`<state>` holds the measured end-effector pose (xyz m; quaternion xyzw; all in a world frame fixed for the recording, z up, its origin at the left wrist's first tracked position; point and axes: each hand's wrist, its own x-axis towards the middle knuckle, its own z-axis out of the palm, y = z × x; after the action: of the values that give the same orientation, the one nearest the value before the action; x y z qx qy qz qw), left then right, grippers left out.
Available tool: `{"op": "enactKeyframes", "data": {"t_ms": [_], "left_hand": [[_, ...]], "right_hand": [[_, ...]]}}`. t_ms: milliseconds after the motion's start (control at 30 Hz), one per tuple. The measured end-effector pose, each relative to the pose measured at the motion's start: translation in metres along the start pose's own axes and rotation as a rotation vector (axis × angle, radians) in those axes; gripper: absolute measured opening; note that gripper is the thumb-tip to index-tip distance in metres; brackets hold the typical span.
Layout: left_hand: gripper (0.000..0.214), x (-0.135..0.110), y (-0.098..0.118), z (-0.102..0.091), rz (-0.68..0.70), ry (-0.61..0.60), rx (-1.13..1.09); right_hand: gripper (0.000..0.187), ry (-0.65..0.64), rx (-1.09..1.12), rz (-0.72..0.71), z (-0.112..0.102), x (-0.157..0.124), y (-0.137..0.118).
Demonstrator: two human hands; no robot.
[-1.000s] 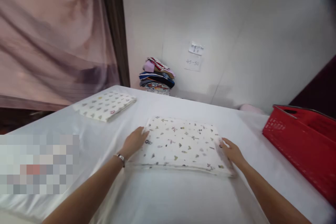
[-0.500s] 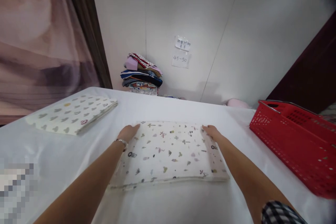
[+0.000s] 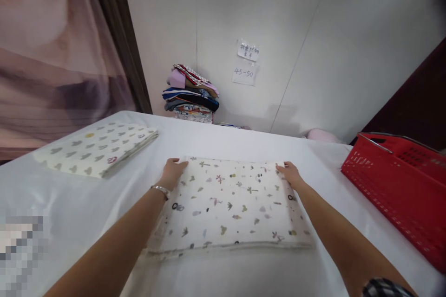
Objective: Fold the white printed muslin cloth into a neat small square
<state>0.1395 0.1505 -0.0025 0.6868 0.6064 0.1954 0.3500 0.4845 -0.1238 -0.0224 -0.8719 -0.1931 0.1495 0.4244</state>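
A folded white cloth [image 3: 230,204] printed with small plants and insects lies flat in the middle of the white table [image 3: 244,141]. My left hand [image 3: 173,171], with a bracelet on its wrist, sits at the cloth's far left corner, fingers curled over the edge. At the far right corner my right hand [image 3: 290,174] grips the cloth the same way. Both forearms run along the cloth's short sides.
A second folded cloth [image 3: 97,147] with grey shapes lies at the far left of the table. A red plastic basket [image 3: 400,181] stands at the right edge. Behind the table, a pile of folded clothes [image 3: 191,95] rests against the wall under paper notes [image 3: 245,62].
My hands slid from the cloth's side edges up to its far corners, and their fingers have curled over the edge. The camera view shifted a little.
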Motion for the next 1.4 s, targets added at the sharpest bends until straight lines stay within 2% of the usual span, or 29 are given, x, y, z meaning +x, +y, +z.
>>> {"op": "enactKeyframes", "data": {"t_ms": [167,267,433,600,667,733,800,867,933,1000,1233,1300,1400], "left_hand": [[0.046,-0.009,-0.001,0.005,0.116,0.034,0.211],[0.047,-0.012,-0.004,0.008,0.154,0.061,0.237],[0.05,-0.011,-0.006,0.01,0.173,0.06,0.288],[0.056,-0.014,0.0,0.004,0.198,0.056,0.358],[0.059,-0.021,-0.001,0.001,0.31,0.106,0.417],[0.059,-0.03,-0.008,0.001,0.512,0.145,0.504],[0.059,-0.04,-0.021,0.004,0.701,0.133,0.592],[0.058,-0.047,-0.036,0.009,0.785,0.075,0.662],[0.058,-0.051,-0.047,0.012,0.775,0.031,0.689],[0.058,-0.052,-0.052,0.013,0.757,0.014,0.69],[0.057,-0.053,-0.044,0.007,0.734,-0.029,0.677],[0.057,-0.051,-0.043,0.007,0.733,-0.032,0.661],[0.055,-0.052,-0.041,0.007,0.744,-0.015,0.661]], "right_hand": [[0.045,0.095,-0.123,-0.109,0.009,0.004,0.009],[0.049,0.129,-0.224,-0.195,0.013,0.002,0.01],[0.057,0.078,-0.392,-0.224,0.014,-0.002,0.007],[0.061,0.049,-0.536,-0.248,0.012,-0.004,0.001],[0.06,0.048,-0.623,-0.248,0.011,-0.01,-0.002],[0.059,0.066,-0.723,-0.317,0.01,-0.021,-0.002],[0.058,0.043,-0.802,-0.462,0.01,-0.037,0.002],[0.056,-0.043,-0.839,-0.551,0.011,-0.054,0.01],[0.054,-0.128,-0.845,-0.532,0.013,-0.067,0.019],[0.054,-0.153,-0.842,-0.479,0.012,-0.074,0.025],[0.057,-0.205,-0.774,-0.398,-0.008,-0.087,0.043],[0.058,-0.226,-0.718,-0.389,-0.016,-0.095,0.05],[0.059,-0.188,-0.701,-0.348,-0.023,-0.114,0.057]]}}
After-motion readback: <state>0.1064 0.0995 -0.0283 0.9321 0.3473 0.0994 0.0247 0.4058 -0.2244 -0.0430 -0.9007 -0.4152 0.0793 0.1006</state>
